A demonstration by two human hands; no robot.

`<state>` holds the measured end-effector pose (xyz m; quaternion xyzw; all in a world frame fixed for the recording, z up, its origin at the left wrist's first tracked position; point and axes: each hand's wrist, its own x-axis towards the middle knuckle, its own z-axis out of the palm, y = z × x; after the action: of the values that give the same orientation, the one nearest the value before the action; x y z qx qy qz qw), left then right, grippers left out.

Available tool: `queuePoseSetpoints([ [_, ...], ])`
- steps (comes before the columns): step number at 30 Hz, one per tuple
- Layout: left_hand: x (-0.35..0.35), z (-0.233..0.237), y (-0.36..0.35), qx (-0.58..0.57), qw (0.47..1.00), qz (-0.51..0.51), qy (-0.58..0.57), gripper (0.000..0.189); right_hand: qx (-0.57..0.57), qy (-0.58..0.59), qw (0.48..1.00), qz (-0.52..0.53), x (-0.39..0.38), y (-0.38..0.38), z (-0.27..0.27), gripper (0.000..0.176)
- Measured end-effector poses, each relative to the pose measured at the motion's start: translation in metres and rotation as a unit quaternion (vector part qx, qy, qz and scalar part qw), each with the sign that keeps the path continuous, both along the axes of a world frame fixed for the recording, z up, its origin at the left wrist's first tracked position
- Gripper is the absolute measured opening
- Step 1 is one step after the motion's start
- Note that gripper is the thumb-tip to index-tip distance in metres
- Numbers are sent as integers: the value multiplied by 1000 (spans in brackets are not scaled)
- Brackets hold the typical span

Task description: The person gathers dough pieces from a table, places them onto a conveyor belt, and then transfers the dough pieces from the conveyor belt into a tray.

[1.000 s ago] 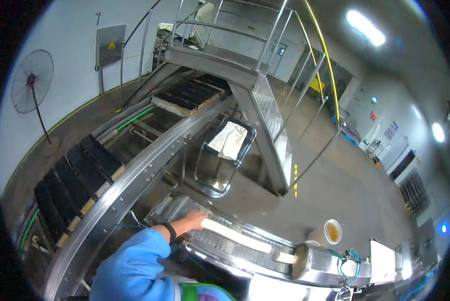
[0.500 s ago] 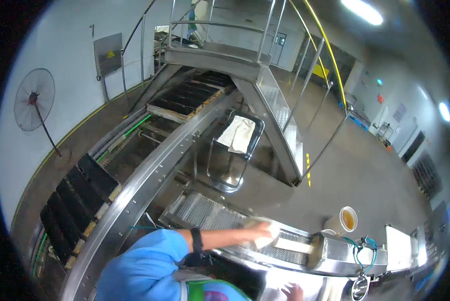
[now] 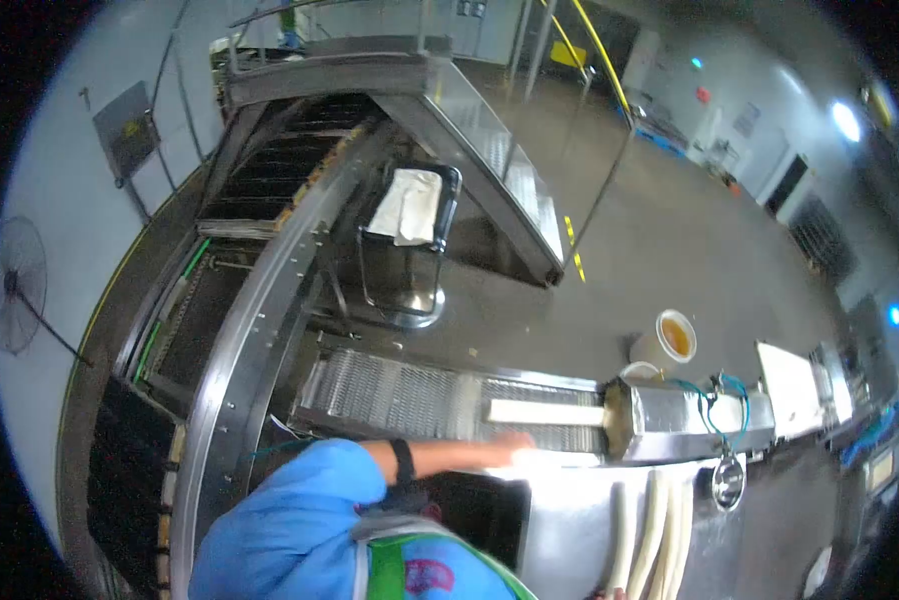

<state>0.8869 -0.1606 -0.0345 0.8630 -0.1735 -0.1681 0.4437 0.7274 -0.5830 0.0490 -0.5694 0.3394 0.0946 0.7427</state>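
Observation:
My left hand (image 3: 510, 451), at the end of a blue sleeve with a black wristband, is blurred at the near edge of a mesh conveyor (image 3: 399, 392); its fingers cannot be made out. On that mesh a long pale roll (image 3: 549, 412) lies with one end at a metal housing (image 3: 659, 420). Several long pale rolls (image 3: 652, 535) lie side by side on the shiny metal table (image 3: 569, 510). At the bottom edge, only a bit of my right hand (image 3: 612, 595) shows, by the near ends of these rolls.
A curved conveyor (image 3: 231, 370) with dark trays runs along the left. Beyond the mesh stand a stool (image 3: 409, 205) with a white cloth, metal stairs (image 3: 499, 150) and a bucket (image 3: 661, 340) of amber liquid. A round metal bowl (image 3: 728, 483) is at the right.
The view has shifted. My left hand has moved from over the mesh, where it was at a pale piece, to its near edge. My right hand is now lower, mostly out of frame.

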Motion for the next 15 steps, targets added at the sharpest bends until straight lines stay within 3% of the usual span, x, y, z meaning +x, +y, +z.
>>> queuePoseSetpoints([
  [1, -10, 33, 27, 83, 990, 54, -104, 40, -2, 9, 1000, -14, -6, -5, 1, 32],
  [2, -9, 30, 46, 162, 973, 151, -68, 41, -48, 7, 998, 27, -6, -12, -3, 32],
  [3, -4, 25, 63, 143, 960, 242, 4, 48, -92, 5, 993, 67, -2, -23, -10, 32],
  [5, -3, 23, 87, 269, 922, 262, -92, 58, -179, 1, 973, 145, 8, -50, -29, 36],
  [6, -1, 14, 95, 255, 926, 259, -104, 59, -334, -54, 914, 224, 15, -64, -42, 38],
  [7, 3, 6, 99, 239, 930, 253, -118, 60, -479, -98, 821, 294, 15, -76, -60, 40],
  [9, 3, 1, 91, 243, 933, 232, -127, 59, -608, -68, 757, 229, 17, -59, -68, 48],
  [11, 5, 12, 73, 236, 945, 208, -92, 57, -651, 3, 731, 204, 26, -64, -109, 59],
  [13, 9, 8, 66, 237, 948, 205, -56, 55, -669, 19, 721, 182, 27, -39, -94, 61],
  [15, 13, -9, 69, 250, 930, 234, -131, 49, -684, 18, 707, 179, 27, -13, -78, 64],
])
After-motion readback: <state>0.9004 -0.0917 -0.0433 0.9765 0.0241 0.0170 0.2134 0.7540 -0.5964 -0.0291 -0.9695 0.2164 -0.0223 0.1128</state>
